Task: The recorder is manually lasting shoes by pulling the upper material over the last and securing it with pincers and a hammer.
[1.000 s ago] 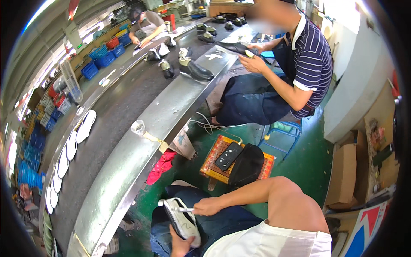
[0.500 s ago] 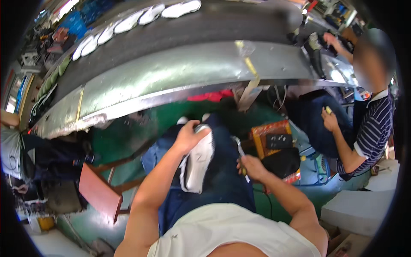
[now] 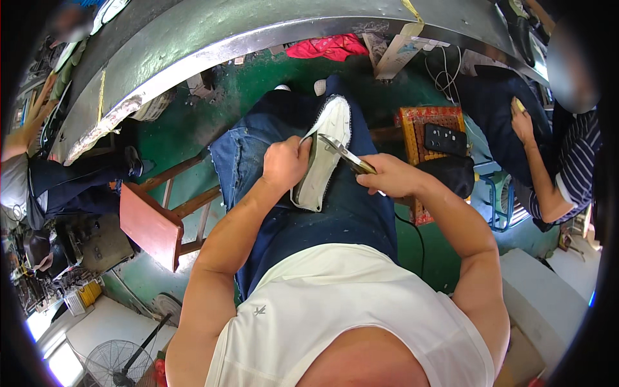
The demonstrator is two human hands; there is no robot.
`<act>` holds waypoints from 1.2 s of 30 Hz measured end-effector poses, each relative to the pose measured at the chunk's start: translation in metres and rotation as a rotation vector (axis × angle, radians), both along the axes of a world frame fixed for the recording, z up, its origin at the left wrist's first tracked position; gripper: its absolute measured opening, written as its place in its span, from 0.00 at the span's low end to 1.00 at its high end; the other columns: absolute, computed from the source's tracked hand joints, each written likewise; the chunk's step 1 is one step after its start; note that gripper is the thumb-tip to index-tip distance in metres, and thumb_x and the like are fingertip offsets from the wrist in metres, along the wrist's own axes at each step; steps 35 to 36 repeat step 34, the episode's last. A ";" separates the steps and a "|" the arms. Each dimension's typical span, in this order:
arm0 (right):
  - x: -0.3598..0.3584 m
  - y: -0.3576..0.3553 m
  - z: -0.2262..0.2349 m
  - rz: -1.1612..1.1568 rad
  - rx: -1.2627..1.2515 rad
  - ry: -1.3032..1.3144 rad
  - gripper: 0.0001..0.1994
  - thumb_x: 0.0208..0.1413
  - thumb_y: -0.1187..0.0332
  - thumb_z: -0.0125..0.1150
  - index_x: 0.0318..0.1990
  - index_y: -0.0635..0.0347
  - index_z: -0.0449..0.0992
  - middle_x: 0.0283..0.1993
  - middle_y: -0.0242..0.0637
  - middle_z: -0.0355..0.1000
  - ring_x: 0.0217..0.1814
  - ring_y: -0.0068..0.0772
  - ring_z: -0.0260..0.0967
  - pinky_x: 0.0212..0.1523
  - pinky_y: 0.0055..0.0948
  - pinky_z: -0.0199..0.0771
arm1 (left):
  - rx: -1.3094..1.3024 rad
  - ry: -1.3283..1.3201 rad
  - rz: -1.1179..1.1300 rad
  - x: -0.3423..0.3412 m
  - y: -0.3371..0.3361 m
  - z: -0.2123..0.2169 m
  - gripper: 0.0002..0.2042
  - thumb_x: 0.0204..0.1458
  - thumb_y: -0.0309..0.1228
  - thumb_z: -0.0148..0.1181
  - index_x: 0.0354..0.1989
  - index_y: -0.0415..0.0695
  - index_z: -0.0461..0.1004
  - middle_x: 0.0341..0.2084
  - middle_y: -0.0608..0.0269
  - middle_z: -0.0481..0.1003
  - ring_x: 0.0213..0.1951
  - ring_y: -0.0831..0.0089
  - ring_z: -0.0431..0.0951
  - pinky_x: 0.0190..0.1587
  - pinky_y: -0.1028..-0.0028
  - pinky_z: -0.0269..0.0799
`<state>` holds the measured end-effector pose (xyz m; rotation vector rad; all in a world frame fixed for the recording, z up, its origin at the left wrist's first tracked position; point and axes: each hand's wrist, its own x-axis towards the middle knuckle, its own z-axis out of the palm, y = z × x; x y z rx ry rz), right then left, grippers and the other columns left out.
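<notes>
A white shoe upper on a last (image 3: 316, 180) lies across my lap, underside up, its far end pointing away from me. My left hand (image 3: 284, 164) is closed on the upper's edge at the left side, thumb and fingers pinching the white material. In my right hand (image 3: 390, 175) is a pair of metal pliers (image 3: 345, 153), gripped by the handles. Their jaws reach over the middle of the shoe's underside, near my left fingers. Whether the jaws touch the material, I cannot tell.
A metal-edged workbench (image 3: 225, 48) curves across the front. A reddish-brown wooden stool (image 3: 151, 222) stands at left. To the right, a patterned seat (image 3: 431, 116) carries a black case (image 3: 445, 140). People sit on both sides, and a fan (image 3: 119, 358) stands at lower left.
The view has tilted downward. My left hand has gone from the shoe's far end to its left edge. My right hand has brought the pliers from beside my leg over the shoe.
</notes>
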<state>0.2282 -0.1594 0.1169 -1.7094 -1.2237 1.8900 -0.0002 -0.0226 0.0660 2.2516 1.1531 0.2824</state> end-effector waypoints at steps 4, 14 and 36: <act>0.012 0.029 0.002 0.069 -0.187 0.036 0.14 0.64 0.62 0.57 0.43 0.67 0.74 0.35 0.35 0.74 0.34 0.28 0.73 0.37 0.31 0.80 | 0.139 0.005 -0.083 0.004 -0.014 0.007 0.16 0.62 0.38 0.56 0.25 0.39 0.75 0.21 0.45 0.78 0.24 0.43 0.79 0.29 0.52 0.75; 0.024 0.059 -0.060 0.539 0.552 -0.491 0.19 0.64 0.56 0.48 0.39 0.62 0.80 0.39 0.59 0.78 0.43 0.60 0.77 0.45 0.51 0.77 | -1.293 -0.611 0.327 0.039 0.024 -0.066 0.28 0.67 0.51 0.45 0.65 0.40 0.67 0.60 0.50 0.73 0.60 0.58 0.73 0.63 0.62 0.67; -0.029 0.041 -0.039 0.042 0.392 -0.321 0.19 0.62 0.58 0.57 0.42 0.70 0.76 0.38 0.61 0.77 0.44 0.62 0.77 0.47 0.51 0.74 | -1.385 -0.921 0.062 0.009 0.030 -0.049 0.36 0.58 0.53 0.63 0.70 0.49 0.59 0.62 0.60 0.70 0.61 0.59 0.70 0.65 0.55 0.65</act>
